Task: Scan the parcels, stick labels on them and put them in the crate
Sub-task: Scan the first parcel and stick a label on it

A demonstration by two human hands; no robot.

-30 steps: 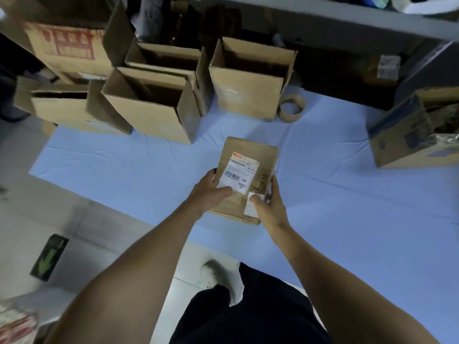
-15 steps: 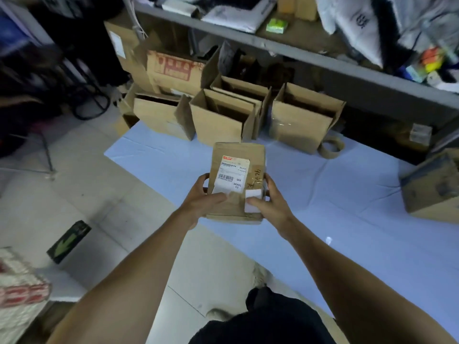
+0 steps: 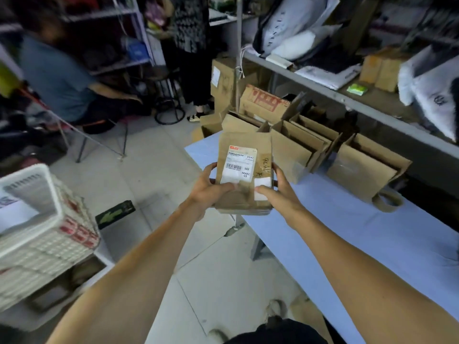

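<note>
Both hands hold a flat brown cardboard parcel (image 3: 244, 172) in the air, just off the near-left corner of the surface (image 3: 360, 234), which is covered in a pale blue cloth. The left hand (image 3: 211, 188) grips the parcel's left edge, its thumb laid across the front near the bottom of the big white shipping label (image 3: 239, 167). The right hand (image 3: 279, 192) grips the right edge, its thumb pressing on a small blank white label (image 3: 262, 188) stuck just right of and below the big one. The big label carries a barcode and the letters MX and MXRC 03; handwriting runs down the bare cardboard to its right. The parcel is tilted with its face toward the camera, its top edge farther away. Beyond the parcel, a row of open cardboard boxes (image 3: 298, 155) stands along the far edge of the surface, and a roll of brown tape (image 3: 387, 201) lies on the cloth to the right of the parcel, against the last box. Well to the left of the parcel and lower in view sits a white plastic crate (image 3: 37, 219) with latticed sides. Behind the boxes runs a grey shelf (image 3: 347, 100) loaded with white bags and small cartons. Far to the upper left of the parcel, a person in a blue shirt (image 3: 57, 78) crouches on the tiled floor (image 3: 154, 170).
</note>
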